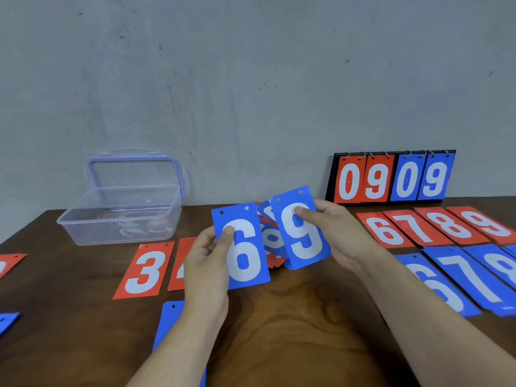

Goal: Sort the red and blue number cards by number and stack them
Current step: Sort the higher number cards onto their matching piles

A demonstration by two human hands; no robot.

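One container: clear plastic box (120, 216) on the bench (293, 317), well left of the left grip (208, 256) and farther back; its lid (134, 170) stands propped at the far side.
Container contents: a few pale, see-through items at the bottom, too blurred to identify.
Left grip: thumb on the face and fingers curled behind the blue 6 card (243, 248), held up off the bench.
Right grip (336, 233): thumb on the face and fingers behind the blue 9 card (303, 237), tilted, just right of the blue 6 card.
Between the grips: loose heap of cards (272, 241) on the bench, partly hidden.
Right of right grip: red row (435, 227) reading 6, 7, 8, 9; nearer, blue row (458, 283) reading 6, 7, 8.
Left of left grip: red 3 card (143, 270).
Beyond right grip: flip scoreboard (391, 178) against the wall, reading 09 red, 09 blue.
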